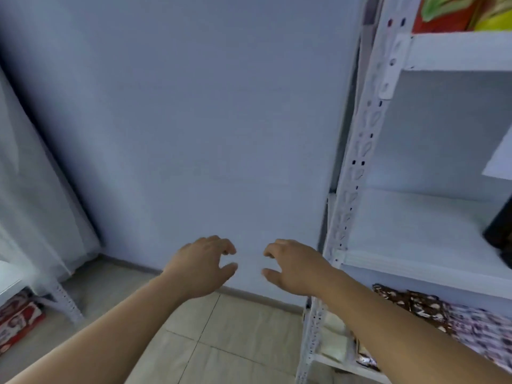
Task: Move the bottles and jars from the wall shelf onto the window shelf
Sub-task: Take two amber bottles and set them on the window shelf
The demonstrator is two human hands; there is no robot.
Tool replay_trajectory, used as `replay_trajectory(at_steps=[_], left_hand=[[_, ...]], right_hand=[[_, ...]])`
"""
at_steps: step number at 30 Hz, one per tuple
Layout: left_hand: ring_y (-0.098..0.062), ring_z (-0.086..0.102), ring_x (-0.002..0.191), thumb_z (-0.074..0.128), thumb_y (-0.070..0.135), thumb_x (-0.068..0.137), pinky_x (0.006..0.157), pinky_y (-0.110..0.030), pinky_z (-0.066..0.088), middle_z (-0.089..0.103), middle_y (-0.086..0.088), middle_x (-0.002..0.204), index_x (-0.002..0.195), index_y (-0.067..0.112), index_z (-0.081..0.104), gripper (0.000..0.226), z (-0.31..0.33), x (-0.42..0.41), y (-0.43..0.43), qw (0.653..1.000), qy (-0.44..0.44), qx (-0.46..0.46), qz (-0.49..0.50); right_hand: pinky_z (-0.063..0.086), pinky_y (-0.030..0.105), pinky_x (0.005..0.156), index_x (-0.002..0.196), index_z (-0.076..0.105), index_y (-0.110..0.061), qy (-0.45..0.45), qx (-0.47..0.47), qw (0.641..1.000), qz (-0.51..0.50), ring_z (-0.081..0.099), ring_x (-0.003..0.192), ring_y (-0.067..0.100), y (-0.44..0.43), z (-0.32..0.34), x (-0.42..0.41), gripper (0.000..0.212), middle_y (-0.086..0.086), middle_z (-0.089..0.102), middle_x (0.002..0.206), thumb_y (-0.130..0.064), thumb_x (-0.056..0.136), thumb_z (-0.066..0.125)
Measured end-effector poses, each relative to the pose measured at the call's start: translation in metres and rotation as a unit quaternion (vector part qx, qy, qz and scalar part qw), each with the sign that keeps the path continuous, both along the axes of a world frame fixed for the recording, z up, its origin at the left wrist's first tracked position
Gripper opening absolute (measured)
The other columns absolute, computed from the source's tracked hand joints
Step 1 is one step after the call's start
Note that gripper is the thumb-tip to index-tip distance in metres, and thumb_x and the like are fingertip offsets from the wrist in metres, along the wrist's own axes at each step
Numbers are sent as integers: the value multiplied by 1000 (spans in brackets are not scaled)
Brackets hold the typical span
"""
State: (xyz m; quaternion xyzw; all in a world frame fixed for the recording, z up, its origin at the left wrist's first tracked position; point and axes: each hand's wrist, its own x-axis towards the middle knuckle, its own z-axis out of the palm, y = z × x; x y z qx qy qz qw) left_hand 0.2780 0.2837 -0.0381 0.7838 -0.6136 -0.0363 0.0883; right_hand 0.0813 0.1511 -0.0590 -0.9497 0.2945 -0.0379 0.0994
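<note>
Both arms reach forward over the tiled floor [221,342] toward a plain pale wall [194,120]. The left hand [202,267] and the right hand [293,268] hang side by side, close but apart, each with its fingers [227,249] curled loosely and spread from the thumb, holding nothing. On the right stands a white metal shelf unit [357,167] with a perforated upright. Its middle shelf board [415,225] is mostly bare; at the far right edge a dark object [498,234] is cut off by the frame, and whether it is a bottle or jar cannot be told. The shelf above carries colourful packaging [457,12] in red, green and yellow, only partly in view. The lower shelf holds patterned packets [432,311] in brown and white, blurred. At the far left a sheer curtain [33,176] hangs down, and below it the leg of another white shelf [65,300] stands on the floor, with a red printed package [19,325] beside it. No bottle or jar can be clearly made out in either place.
</note>
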Motion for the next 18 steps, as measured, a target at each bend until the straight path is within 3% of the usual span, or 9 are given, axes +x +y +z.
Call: replay_trajectory(at_steps=[8,18], left_hand=[[-4,56,120,52,56,98,99,-32,48,59,21,131,133,40,56,39,-5,-155,-91,996,44,-12,-77],[-4,57,114,55,53,98,96,-30,48,58,21,127,131,41,57,35,-8,-249,-167,986,66,26,-152]], right_hand=[[48,35,97,141,53,-24,16,24,996,-81,54,123,18,-66,-4,-158,50,-4,57,137,-53,100,53],[47,34,101,144,53,-22,2,39,983,-181,54,126,17,-104,-7,-275,53,-5,57,138,-50,99,55]])
